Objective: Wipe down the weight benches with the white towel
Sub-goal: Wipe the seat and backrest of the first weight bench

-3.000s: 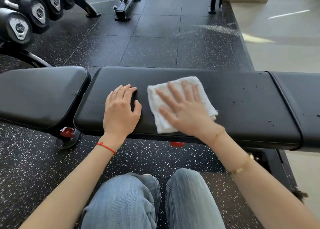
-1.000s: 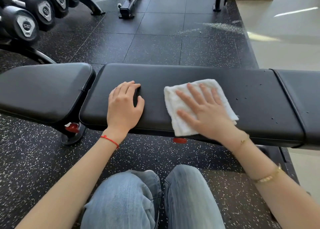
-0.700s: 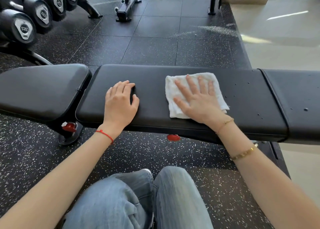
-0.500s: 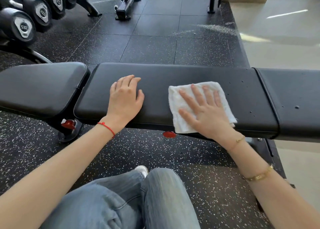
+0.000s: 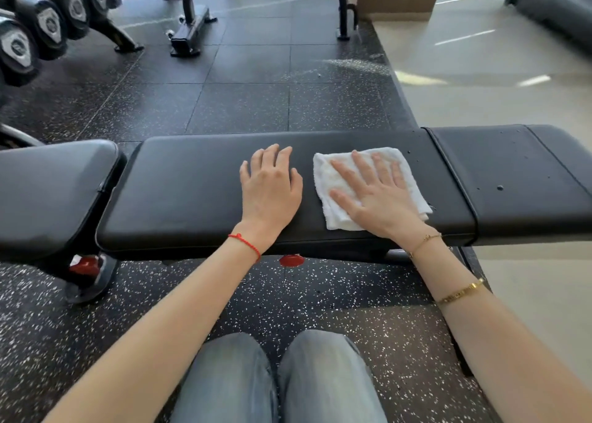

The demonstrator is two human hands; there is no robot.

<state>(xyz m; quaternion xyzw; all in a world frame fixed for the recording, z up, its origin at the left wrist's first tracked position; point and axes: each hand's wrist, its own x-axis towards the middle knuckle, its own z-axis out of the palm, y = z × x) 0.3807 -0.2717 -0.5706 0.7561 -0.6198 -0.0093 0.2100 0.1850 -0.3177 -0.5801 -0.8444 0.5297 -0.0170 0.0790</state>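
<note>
White towel (image 5: 368, 185) on black bench (image 5: 198, 191); floor (image 5: 320, 297) black with white speckles (tan farther right); red string (image 5: 245, 243) on wrist, jeans (image 5: 278, 381) pale blue.

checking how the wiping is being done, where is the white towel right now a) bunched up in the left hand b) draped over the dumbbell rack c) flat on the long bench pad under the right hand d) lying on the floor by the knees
c: the white towel lies flat on the long bench pad, with the right hand spread open on top of it, while the left hand rests bare on the pad beside it.
</note>
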